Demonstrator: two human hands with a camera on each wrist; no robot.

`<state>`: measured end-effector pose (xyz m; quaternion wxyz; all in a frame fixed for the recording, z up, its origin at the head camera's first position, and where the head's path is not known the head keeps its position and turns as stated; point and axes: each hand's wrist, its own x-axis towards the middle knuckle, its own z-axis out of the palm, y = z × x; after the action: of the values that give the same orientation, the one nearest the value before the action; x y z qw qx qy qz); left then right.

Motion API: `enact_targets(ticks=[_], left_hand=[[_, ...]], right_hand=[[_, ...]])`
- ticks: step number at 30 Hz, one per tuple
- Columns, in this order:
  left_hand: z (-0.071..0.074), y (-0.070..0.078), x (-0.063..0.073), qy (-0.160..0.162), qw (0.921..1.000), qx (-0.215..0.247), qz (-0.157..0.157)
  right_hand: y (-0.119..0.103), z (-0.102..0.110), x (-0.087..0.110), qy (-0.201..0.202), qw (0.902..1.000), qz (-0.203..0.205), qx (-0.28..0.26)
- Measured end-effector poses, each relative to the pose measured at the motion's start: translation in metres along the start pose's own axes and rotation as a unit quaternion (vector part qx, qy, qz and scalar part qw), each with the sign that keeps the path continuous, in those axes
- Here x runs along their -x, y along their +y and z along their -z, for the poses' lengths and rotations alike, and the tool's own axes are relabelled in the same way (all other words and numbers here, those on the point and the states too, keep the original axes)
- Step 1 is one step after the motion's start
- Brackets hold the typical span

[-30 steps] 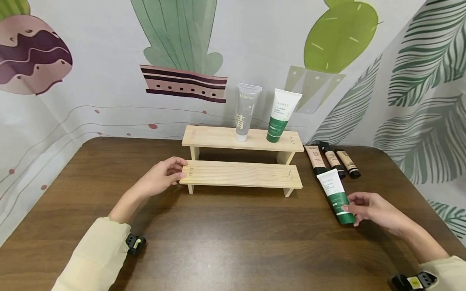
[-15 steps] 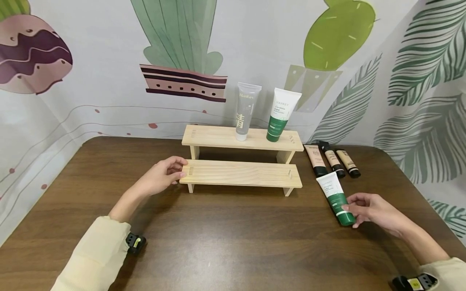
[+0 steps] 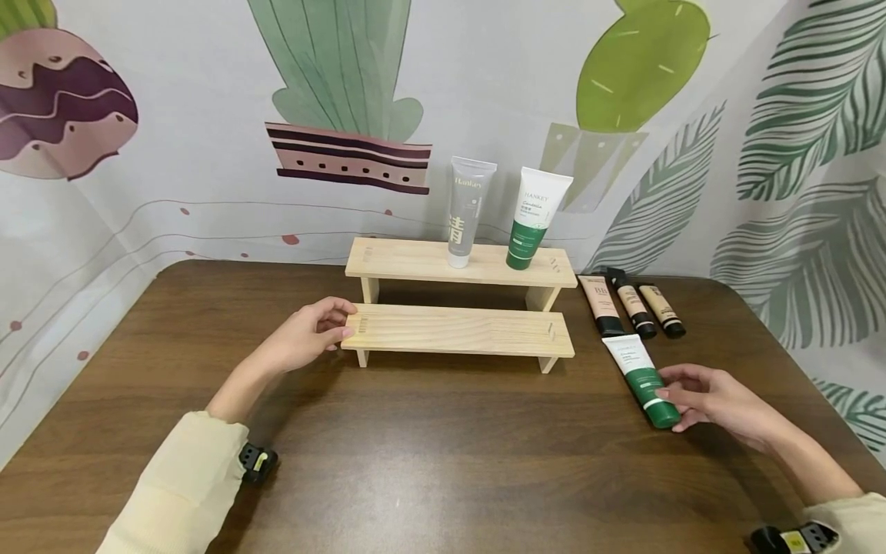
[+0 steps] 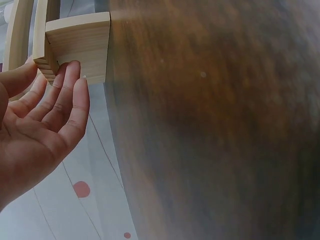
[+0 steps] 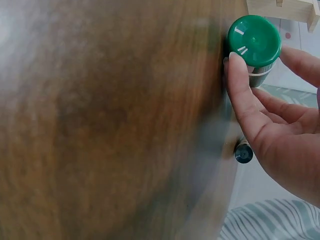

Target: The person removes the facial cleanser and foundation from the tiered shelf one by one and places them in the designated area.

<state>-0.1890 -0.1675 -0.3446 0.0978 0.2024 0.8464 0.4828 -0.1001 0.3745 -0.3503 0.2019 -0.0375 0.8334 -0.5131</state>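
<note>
White-green tube (image 3: 638, 375) at right side of desk (image 3: 443, 454), just in front of BB tube (image 3: 601, 304), pinched by right hand (image 3: 720, 402); left hand (image 3: 308, 332) grips left edge of lower shelf (image 3: 457, 331); open room between hands.

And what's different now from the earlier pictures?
The green-and-white tube in the right hand shifted slightly: its white end is lower in the head view, uncovering more of the BB tube. Nothing was grabbed or let go. The left hand on the lower shelf and the other tubes stayed put.
</note>
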Motion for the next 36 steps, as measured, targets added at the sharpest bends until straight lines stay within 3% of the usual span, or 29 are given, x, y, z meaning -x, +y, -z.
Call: enact_targets(ticks=[19,36], left_hand=[[-0.0003,0.0015,0.0009,0.003,1.0000,0.000,0.001],[-0.0001,0.0034,0.0019,0.000,0.9999,0.011,0.006]], right_hand=[[-0.0018,-0.0036,-0.0023,-0.028,0.9986,-0.008,-0.044],[-0.0044,-0.0034,-0.0033,-0.034,0.9982,-0.026,-0.043]])
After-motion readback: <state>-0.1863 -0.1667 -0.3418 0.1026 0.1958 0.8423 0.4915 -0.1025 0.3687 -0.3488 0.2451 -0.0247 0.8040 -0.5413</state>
